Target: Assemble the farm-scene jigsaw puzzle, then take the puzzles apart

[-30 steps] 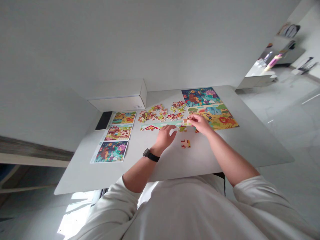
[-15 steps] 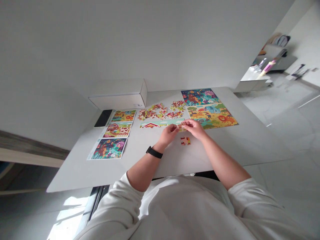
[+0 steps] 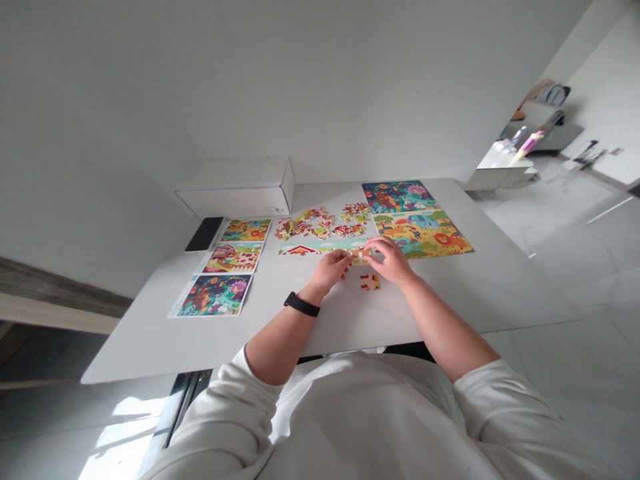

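Observation:
My left hand [image 3: 331, 268], with a black band on its wrist, is closed, thumb and fingertips pinching the left side of a small brownish puzzle piece [image 3: 361, 254]. From the right, my right hand [image 3: 391, 260] grips the same piece with thumb and fingers; whether it is one piece or two joined is too small to tell. Just behind the hands lies an assembled puzzle strip [image 3: 299, 251] with a red barn roof and sky, partly hidden by them. A loose puzzle piece [image 3: 371, 283] rests in front of my right hand. Some red shows beneath my left fingers.
Loose puzzle pieces [image 3: 320, 223] are heaped beyond the strip. Two finished pictures [image 3: 425, 233] lie at the right. Printed reference sheets [image 3: 233, 258] and a black phone [image 3: 204, 235] are on the left. A white box [image 3: 235, 200] stands against the wall.
Both hands stay together over the piece, my left fingers shifting slightly left. A bit of red now shows under my left hand. The view has turned slightly.

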The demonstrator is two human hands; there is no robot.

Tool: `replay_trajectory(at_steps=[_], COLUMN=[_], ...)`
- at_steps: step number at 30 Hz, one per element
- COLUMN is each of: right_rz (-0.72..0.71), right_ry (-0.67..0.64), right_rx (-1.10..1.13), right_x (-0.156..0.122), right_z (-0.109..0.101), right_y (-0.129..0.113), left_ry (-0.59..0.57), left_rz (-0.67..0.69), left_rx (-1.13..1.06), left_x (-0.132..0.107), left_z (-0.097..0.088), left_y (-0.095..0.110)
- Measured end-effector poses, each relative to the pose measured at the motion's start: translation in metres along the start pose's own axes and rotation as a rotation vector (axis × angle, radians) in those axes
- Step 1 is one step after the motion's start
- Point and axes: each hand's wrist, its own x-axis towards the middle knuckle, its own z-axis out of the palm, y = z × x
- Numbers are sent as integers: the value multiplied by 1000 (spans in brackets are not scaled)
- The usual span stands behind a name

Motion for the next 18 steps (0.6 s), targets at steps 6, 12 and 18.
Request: replay_trajectory(at_steps=[6, 12, 18], right_rz=[-81, -114, -78], right_ry=[-164, -173, -93], right_rx=[-217, -193, -117], right_x=[-3, -13, -59], right_z=[-13, -28, -46], right_y=[-14, -9, -1], left_ry=[16, -128, 13], left_rz=[-30, -47, 292], left_rx=[-91, -93, 334], left_x=[-2, -9, -9], left_z=[-3, 0, -1], left_y=[5, 7, 1])
